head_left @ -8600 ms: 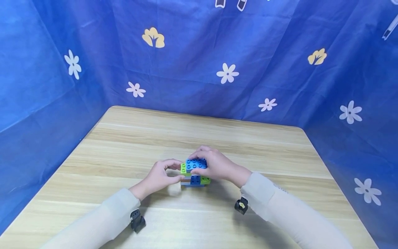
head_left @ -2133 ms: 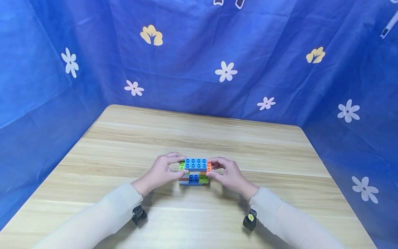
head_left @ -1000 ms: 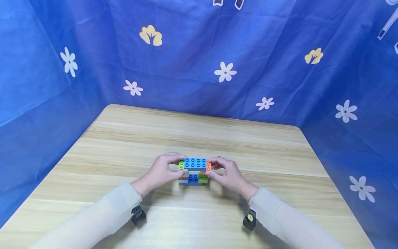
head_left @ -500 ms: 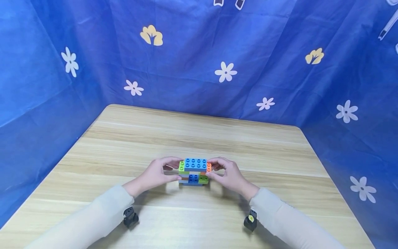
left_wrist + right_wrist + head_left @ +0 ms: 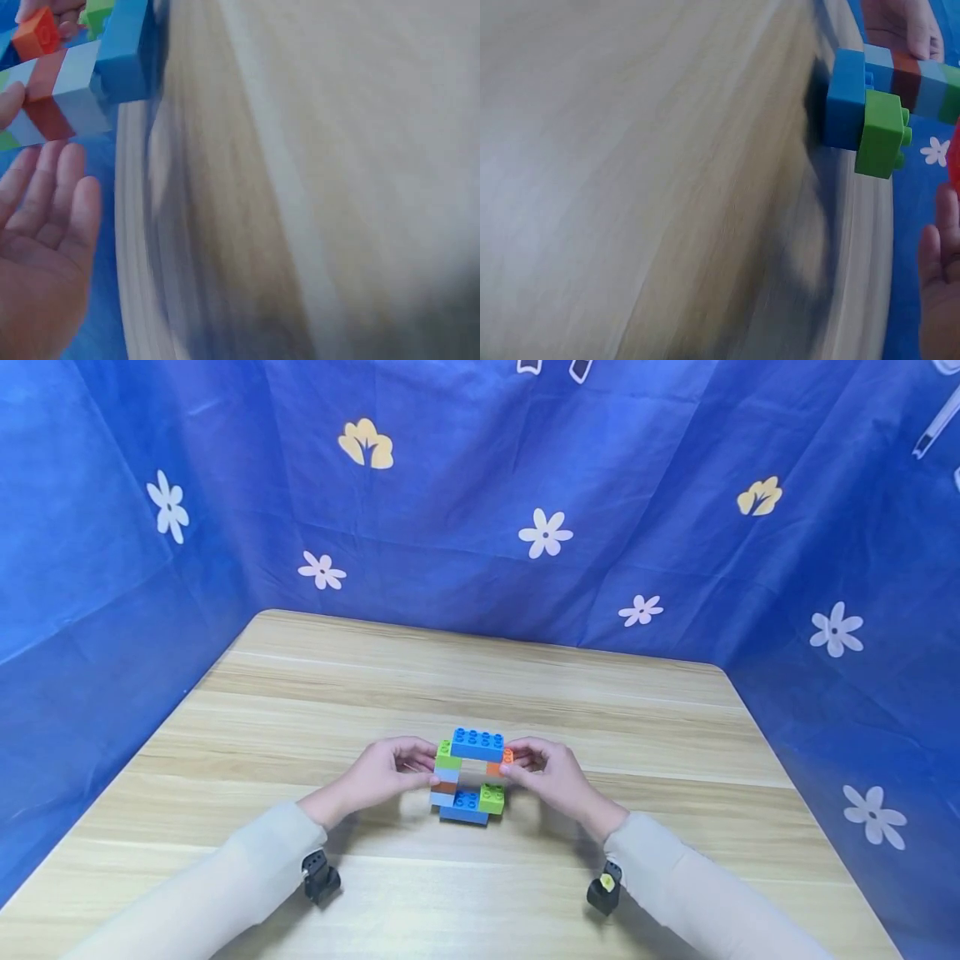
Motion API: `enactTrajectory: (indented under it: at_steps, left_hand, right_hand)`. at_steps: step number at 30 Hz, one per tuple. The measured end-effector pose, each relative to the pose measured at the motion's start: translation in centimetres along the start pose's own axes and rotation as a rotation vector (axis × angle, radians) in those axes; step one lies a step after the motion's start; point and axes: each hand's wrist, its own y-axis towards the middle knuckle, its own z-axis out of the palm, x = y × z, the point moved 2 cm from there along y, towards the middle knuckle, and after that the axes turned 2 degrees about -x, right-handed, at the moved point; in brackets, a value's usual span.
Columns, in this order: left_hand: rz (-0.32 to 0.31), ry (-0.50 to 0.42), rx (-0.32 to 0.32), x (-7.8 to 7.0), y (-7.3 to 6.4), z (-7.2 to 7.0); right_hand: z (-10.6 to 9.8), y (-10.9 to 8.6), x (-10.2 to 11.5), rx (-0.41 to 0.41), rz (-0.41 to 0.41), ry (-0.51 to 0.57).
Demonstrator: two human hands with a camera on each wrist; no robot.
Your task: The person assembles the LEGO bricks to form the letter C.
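Note:
A frame-shaped stack of toy building bricks stands at mid-table. Its long blue base brick (image 5: 463, 814) carries a light green brick (image 5: 492, 798) on the right. At the left rises a column of light blue, reddish-brown (image 5: 443, 787) and green bricks (image 5: 448, 756). Across the top runs a long blue brick (image 5: 477, 744), with an orange brick (image 5: 495, 768) beneath its right end. Between orange and lower green is a gap. My left hand (image 5: 392, 770) holds the column, thumb (image 5: 9, 105) on its near face. My right hand (image 5: 551, 777) pinches the orange brick.
The wooden table (image 5: 600, 718) has a rounded far edge. A blue curtain (image 5: 465, 585) with flower prints surrounds it on the back and sides. Black cameras (image 5: 321, 877) are strapped to both wrists.
My right hand has moved from the top blue brick to the orange one. The left hand has shifted lower on the column. The stack has tilted, showing more of its front opening.

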Motion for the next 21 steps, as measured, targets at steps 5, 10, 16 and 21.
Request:
enactTrajectory:
  at_steps: [5,10,16,21]
  left_hand:
    - [-0.091,-0.095,0.002,0.5,0.6,0.2]
    - [-0.18,-0.169,-0.023,0.7,1.1,0.8]
    - [-0.251,-0.174,-0.042,0.7,1.6,1.4]
    - [-0.277,-0.162,-0.078,0.8,1.8,1.9]
  right_hand:
    - [0.2,0.7,-0.3,-0.05,0.164,0.078]
    - [0.8,1.6,-1.4,-0.13,0.241,0.159]
    - [1.5,2.1,-2.4,-0.17,0.344,0.194]
    - [1.8,2.2,-2.6,-0.183,0.407,0.184]
